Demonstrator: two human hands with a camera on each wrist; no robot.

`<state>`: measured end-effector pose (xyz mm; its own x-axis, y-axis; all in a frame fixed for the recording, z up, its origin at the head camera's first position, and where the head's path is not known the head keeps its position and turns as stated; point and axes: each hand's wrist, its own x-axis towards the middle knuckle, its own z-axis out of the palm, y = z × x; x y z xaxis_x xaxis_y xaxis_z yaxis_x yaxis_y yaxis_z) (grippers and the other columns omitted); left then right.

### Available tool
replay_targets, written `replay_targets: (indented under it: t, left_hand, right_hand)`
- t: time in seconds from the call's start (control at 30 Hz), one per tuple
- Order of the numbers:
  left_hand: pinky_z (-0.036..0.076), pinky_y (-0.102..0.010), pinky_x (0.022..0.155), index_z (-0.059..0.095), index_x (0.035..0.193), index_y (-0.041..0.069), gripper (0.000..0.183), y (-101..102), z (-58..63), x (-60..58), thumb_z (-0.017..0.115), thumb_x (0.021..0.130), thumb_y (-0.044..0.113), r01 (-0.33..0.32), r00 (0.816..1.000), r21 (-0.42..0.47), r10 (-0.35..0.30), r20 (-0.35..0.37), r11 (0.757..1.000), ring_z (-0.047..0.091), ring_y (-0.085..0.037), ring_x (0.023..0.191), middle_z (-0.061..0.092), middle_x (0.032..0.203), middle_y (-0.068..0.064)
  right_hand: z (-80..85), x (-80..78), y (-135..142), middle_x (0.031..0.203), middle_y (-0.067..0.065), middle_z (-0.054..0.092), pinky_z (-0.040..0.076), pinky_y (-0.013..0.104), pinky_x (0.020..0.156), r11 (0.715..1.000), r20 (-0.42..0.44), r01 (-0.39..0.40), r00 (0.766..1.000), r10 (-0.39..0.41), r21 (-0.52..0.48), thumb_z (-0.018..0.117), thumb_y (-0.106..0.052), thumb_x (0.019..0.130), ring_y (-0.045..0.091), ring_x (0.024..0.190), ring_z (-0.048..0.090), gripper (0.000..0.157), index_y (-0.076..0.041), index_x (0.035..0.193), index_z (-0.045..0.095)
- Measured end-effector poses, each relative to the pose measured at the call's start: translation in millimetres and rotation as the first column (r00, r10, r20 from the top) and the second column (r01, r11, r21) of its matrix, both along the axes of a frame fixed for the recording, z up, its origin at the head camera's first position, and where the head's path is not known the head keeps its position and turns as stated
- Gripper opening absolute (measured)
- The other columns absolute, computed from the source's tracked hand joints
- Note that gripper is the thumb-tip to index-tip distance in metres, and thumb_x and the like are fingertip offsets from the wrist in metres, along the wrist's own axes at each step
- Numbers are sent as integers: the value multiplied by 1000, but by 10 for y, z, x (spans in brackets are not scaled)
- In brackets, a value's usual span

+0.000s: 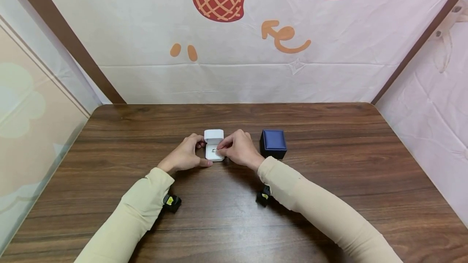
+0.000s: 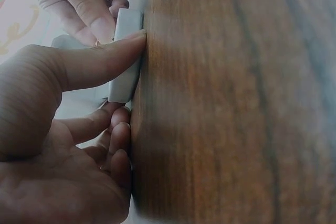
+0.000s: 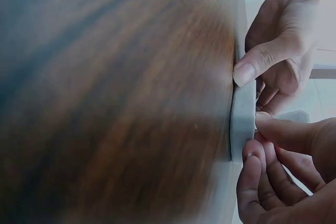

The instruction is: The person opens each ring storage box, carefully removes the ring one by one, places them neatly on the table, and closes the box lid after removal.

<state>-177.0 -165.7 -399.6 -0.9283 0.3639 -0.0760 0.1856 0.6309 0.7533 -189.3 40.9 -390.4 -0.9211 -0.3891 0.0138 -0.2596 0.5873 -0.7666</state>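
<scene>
A small white ring box (image 1: pixel 214 135) stands on the table with its lid raised. A ring (image 1: pixel 214 150) shows at the white insert in its base. At the box's left side is my left hand (image 1: pixel 184 154), holding it; the thumb (image 2: pixel 105 66) lies along the front face and the other fingers are curled by the left side. From the right, my right hand (image 1: pixel 240 149) reaches over the base, its thumb and index finger pinching the ring. The right fingertips cover part of the ring.
A closed dark blue box (image 1: pixel 274 140) stands on the wooden table (image 1: pixel 234 214), just right of my right hand. Behind the table's far edge hangs a white printed cloth (image 1: pixel 234 80). More cloth covers both sides.
</scene>
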Motion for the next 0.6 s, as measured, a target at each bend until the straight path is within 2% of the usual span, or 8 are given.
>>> replay_targets:
  t: [0.13, 0.4, 0.6]
  left_hand:
    - [42, -46, 96, 57, 120, -13, 59, 2, 13, 1, 89, 76, 10, -2, 1000, -5, 3, 11, 1000, 50, -35, 108, 54, 113, -21]
    - [42, -44, 94, 60, 116, -10, 55, 2, 31, 7, 90, 75, 10, -3, 1000, -8, 3, 7, 1000, 50, -34, 107, 54, 110, -19]
    - [42, -46, 96, 59, 120, -11, 59, 1, 16, 3, 90, 75, 10, -14, 1000, -13, 15, 15, 1000, 50, -34, 109, 54, 113, -20]
  right_hand:
    - [20, 3, 14, 75, -9, 74, 50, 25, 66, 1000, 28, 4, 1000, -4, -3, 85, -18, 84, 6, 71, 64, 4, -15, 84, 83]
    - [34, 5, 44, 79, -10, 75, 49, 27, 69, 1000, 29, 20, 999, -19, -13, 86, -21, 83, 8, 78, 64, 4, -18, 84, 83]
    - [59, 24, 65, 79, -10, 74, 49, 26, 68, 999, 26, 27, 999, -26, -22, 86, -22, 84, 7, 78, 65, 4, -19, 84, 83]
